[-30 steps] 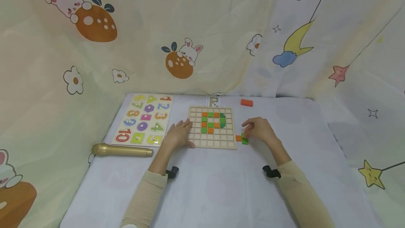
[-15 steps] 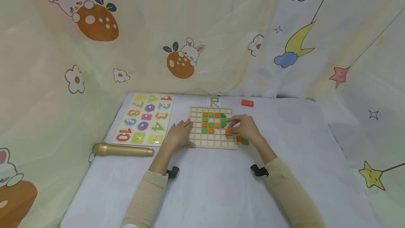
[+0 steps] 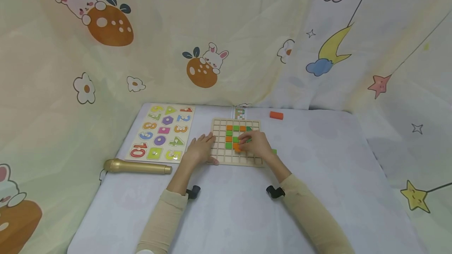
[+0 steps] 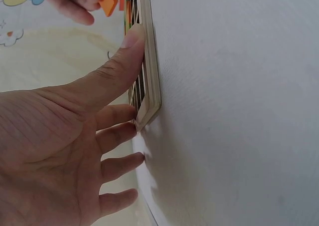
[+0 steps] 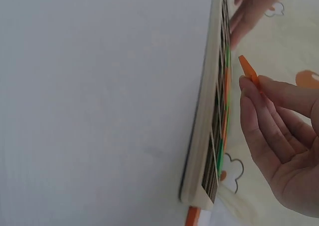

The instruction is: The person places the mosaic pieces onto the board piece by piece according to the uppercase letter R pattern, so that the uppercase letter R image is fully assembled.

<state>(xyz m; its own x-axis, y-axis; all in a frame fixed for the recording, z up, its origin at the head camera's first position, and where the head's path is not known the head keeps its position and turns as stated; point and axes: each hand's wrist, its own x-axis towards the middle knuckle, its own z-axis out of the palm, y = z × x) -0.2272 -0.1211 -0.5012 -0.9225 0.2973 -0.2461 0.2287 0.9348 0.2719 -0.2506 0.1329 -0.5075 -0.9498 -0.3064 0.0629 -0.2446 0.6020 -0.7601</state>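
Note:
A square wooden grid board (image 3: 238, 164) lies on the white-covered table, with orange and green tiles set in its cells. My left hand (image 3: 199, 150) rests on the board's left side. In the left wrist view its thumb (image 4: 133, 36) touches the board's edge, and its other fingers are fairly straight and spread. Over the board, my right hand (image 3: 257, 143) pinches an orange tile (image 5: 249, 72) between thumb and fingers. The right wrist view shows that tile held tilted, apart from the board. The right hand covers part of the pattern.
A number-and-shape puzzle board (image 3: 164, 130) lies to the left, with a golden toy microphone (image 3: 137, 166) before it. An orange cylinder-like block (image 3: 276, 115) is at the back right. A green tile (image 3: 274, 151) shows right of the grid board. A small pattern card (image 3: 240, 113) lies behind it.
My right hand has moved left from the loose tiles beside the board to over its middle, bringing an orange tile along. My left hand has stayed at the board's left side.

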